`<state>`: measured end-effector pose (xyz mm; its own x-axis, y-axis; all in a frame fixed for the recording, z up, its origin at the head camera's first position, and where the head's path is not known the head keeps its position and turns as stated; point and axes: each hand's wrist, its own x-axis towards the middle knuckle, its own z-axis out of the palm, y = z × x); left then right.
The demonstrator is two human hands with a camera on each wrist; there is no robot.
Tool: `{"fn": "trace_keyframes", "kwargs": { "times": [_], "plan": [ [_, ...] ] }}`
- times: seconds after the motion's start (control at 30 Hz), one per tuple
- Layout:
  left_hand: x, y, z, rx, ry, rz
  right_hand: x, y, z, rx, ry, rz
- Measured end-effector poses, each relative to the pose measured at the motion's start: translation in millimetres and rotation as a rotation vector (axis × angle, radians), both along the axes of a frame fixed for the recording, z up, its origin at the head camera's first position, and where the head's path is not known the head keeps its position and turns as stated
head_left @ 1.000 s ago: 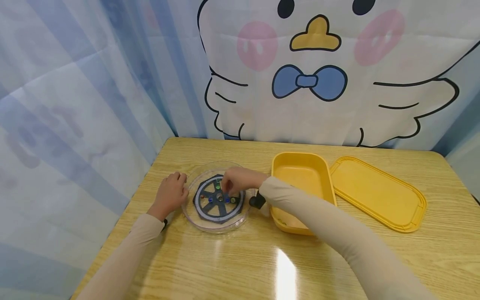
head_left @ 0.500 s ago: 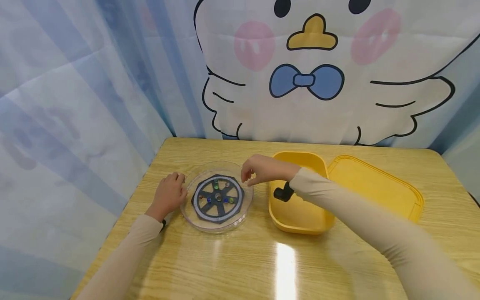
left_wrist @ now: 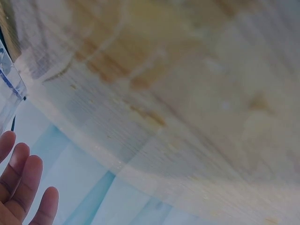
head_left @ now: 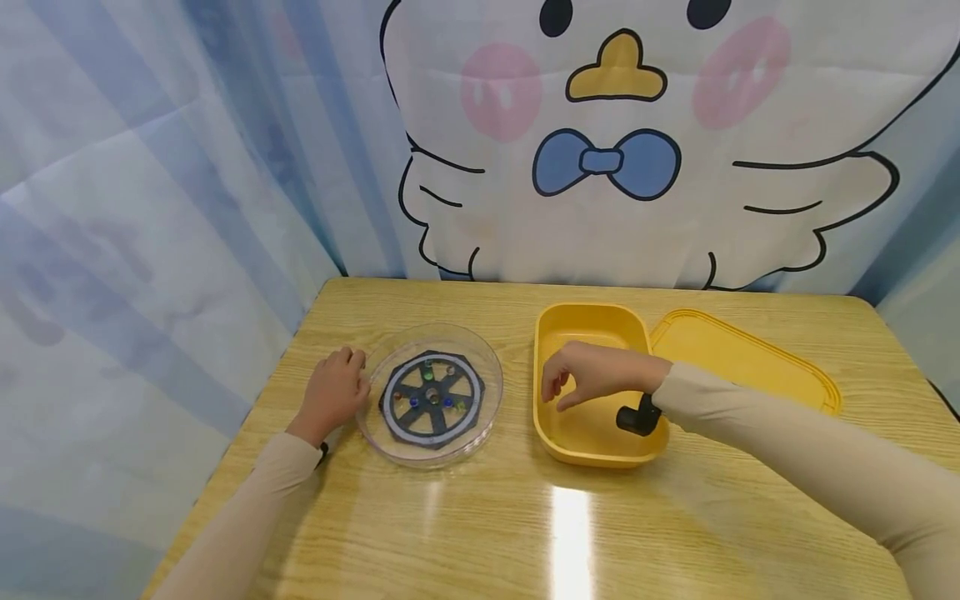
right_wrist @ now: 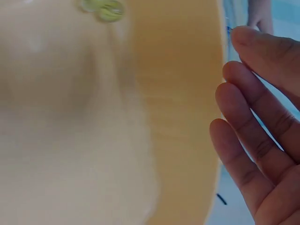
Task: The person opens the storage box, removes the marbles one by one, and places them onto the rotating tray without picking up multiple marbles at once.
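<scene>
In the head view my left hand (head_left: 330, 398) rests at the left rim of a clear round dish (head_left: 491, 367), fingers relaxed. Inside the dish lies a dark spoked wheel-like piece (head_left: 433, 421) with a pale ring. Several small glass marbles sit on and around its spokes, among them a green marble (head_left: 428, 376) and a blue marble (head_left: 448, 402). My right hand (head_left: 596, 372) hovers over a yellow box (head_left: 577, 442), fingers loosely bent with a gap before the thumb and nothing between them. Two yellow-green marbles (right_wrist: 110, 10) lie in the box in the right wrist view.
The yellow lid (head_left: 742, 354) lies right of the box, partly behind the right sleeve (head_left: 787, 437). Both containers stand on a wooden table (head_left: 420, 533). A printed curtain (head_left: 615, 233) hangs behind the table's back edge and along its left side.
My right hand has let go at the wheel in the dish, leaving a marble near its upper right spoke, and has moved right over the yellow box. My left hand has stayed at the rim.
</scene>
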<state>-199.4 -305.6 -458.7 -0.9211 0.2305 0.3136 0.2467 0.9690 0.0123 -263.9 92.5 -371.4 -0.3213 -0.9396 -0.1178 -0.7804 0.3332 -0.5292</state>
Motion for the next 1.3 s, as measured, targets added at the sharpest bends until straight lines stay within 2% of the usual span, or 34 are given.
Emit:
{"fn": "trace_keyframes", "kwargs": {
  "times": [0.1,0.27,0.6,0.83,1.0,1.3],
  "plan": [
    [0.7,-0.4,0.8,0.001,-0.006,0.002,1.5,5.4,-11.0,-0.019,-0.051,0.013],
    [0.0,-1.4,-0.3,0.002,-0.008,-0.003,4.0,6.5,-26.4,-0.051,-0.074,0.058],
    [1.4,0.9,0.4,0.003,-0.007,-0.015,6.5,4.1,-48.0,-0.063,-0.052,0.112],
    [1.2,0.9,1.4,0.005,-0.006,-0.005,5.6,3.4,-56.4,-0.063,-0.063,0.119],
    [0.6,0.5,0.0,0.006,0.000,-0.003,4.7,1.5,-60.3,-0.065,-0.055,0.154],
    [0.5,0.0,-0.7,-0.001,-0.026,0.008,3.8,-1.4,-63.5,0.001,-0.011,0.214]
  ]
}}
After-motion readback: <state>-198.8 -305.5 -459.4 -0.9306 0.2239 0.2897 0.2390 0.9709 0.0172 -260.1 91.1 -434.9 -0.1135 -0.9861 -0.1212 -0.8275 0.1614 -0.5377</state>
